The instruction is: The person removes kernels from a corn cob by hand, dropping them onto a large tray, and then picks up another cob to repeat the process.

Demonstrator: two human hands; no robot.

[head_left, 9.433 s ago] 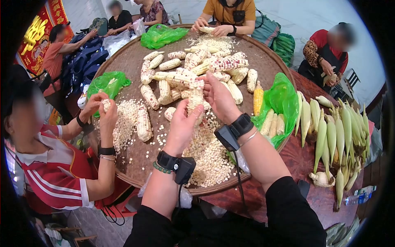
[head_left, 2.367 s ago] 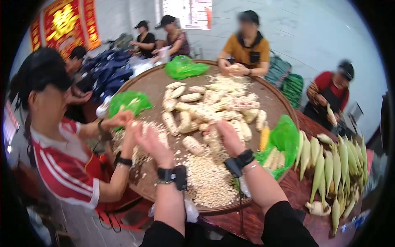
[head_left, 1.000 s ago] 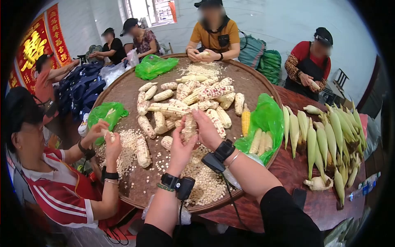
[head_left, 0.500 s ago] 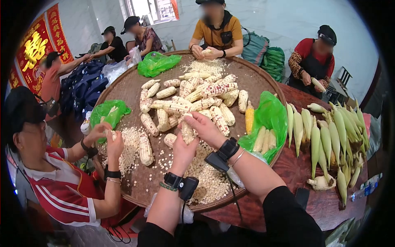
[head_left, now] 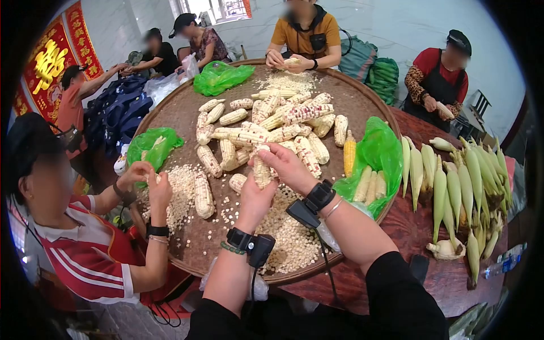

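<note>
My left hand (head_left: 258, 195) is closed round the lower part of a pale corn cob (head_left: 262, 171), held over the round woven tray (head_left: 226, 263). Against the cob's upper end, the fingers of my right hand (head_left: 286, 164) are pressed. Beneath both hands lies a heap of loose white kernels (head_left: 289, 246). Just beyond them is a pile of white and purple-speckled cobs (head_left: 243, 136). One more cob (head_left: 203, 195) rests to the left of my hands.
Green bags (head_left: 377, 153) sit on the tray's rim areas, one holding cobs. Unhusked corn (head_left: 464, 187) covers the red table's right side. A co-worker (head_left: 85, 238) sits close at left; others are across and at right.
The view has shifted slightly, so the tray and cobs appear a little displaced. My hands stay on the cob, which now stands more upright, and my right fingers have moved slightly along it.
</note>
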